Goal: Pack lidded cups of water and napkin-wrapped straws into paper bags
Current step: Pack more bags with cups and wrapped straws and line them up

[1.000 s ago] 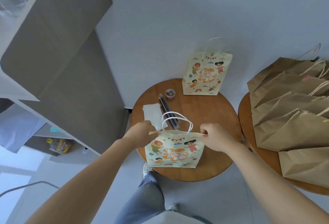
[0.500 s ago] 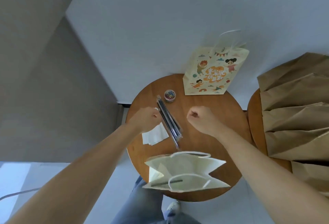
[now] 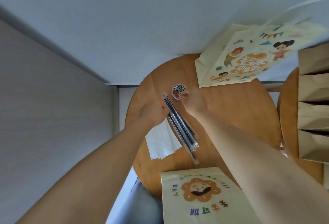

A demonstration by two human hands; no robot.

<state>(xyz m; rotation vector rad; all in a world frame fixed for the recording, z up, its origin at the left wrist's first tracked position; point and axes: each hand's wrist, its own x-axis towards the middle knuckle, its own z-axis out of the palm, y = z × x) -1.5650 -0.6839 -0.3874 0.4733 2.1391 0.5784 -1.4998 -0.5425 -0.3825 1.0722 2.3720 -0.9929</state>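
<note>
The near paper bag [image 3: 204, 197], at the near edge of the round table [image 3: 249, 113], bears letters arched around a flower-maned face, upside down to the camera. "DAY" reads plainly; the rest is blurred, perhaps "HAPPY". Below stand four coloured Chinese characters, too soft to read. The far paper bag [image 3: 249, 60], at the far edge, bears orange characters, unreadable.

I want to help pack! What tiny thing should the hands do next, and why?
Probably lift one straw out: the left hand touches the straws at their top, the napkin lies next to them, and the right hand is at the small round tub.
</note>
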